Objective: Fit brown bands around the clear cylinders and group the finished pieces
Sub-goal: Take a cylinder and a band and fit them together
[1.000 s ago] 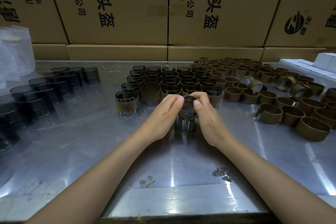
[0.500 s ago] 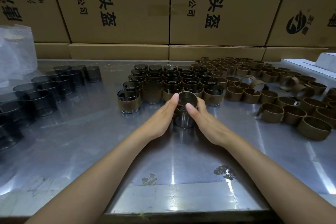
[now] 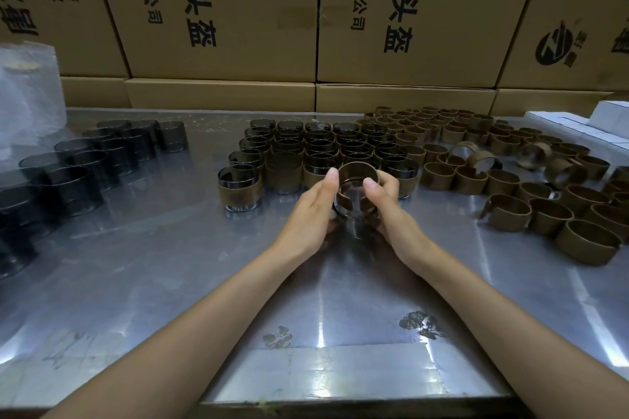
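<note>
L hand (image 3: 311, 214) & R hand (image 3: 386, 206) gripping 1 brown band (image 3: 357, 168) on 1 clear cylinder (image 3: 352, 214)

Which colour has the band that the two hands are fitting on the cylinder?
Brown, a dull olive-brown. The band shows only in the head view.

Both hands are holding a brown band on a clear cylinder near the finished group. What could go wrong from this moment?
1. The brown band sits high and its split ends gape over the clear cylinder; it may go on crooked or spring off.
2. The left hand and right hand work right in front of the finished pieces; a slip could topple the front row.
3. The metal table looks smooth, so the cylinder might slide.
</note>
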Motion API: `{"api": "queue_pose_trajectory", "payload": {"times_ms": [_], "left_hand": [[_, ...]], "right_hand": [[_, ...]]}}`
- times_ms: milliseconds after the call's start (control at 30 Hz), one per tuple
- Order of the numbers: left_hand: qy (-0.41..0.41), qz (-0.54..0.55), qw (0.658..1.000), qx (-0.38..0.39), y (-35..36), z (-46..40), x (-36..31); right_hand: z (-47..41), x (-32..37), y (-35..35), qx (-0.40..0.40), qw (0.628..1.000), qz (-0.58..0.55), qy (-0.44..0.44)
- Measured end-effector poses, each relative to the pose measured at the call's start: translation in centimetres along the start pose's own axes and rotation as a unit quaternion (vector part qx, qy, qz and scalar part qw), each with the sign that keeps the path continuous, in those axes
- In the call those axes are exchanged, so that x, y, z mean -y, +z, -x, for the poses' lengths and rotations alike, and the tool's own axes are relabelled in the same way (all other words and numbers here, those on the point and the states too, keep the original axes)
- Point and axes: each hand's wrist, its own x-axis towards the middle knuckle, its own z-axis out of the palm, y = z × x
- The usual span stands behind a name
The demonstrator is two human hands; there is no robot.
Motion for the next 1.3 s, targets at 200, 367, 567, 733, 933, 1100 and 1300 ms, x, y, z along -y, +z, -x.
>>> {"api": "queue_pose_trajectory", "payload": {"times_ms": [200, 367, 567, 733, 933, 1100, 1300], "left_hand": [[-0.084, 0.069, 0.992, 0.056, -0.2, -0.9, 0.5], [-0.1, 0.06, 0.989, 0.088, -0.3, -1.3, 0.8], [-0.086, 0.043, 0.993, 0.073, -0.8, -0.9, 1.1], [-0.076, 0.062, 0.992, 0.082, -0.7, -0.5, 0.8], [-0.054, 0.08, 0.991, 0.091, -0.6, -0.3, 0.5], [-0.043, 0.09, 0.991, 0.092, -0.6, -0.4, 0.6], [-0.045, 0.101, 0.991, 0.08, -0.6, -0.4, 0.6]], "right_hand": [[-0.5, 0.2, 0.1, -0.01, 1.0, -0.016, 0.021], [-0.7, 0.0, -0.2, -0.012, 0.999, -0.036, 0.037], [-0.7, -0.3, -0.6, -0.026, 0.998, -0.036, 0.038], [-0.8, -0.5, -0.9, -0.051, 0.998, -0.044, 0.018], [-0.8, -0.4, -0.9, -0.062, 0.996, -0.07, 0.009], [-0.7, -0.3, -0.9, -0.068, 0.994, -0.083, 0.007], [-0.6, -0.3, -1.1, -0.07, 0.992, -0.103, 0.004]]}}
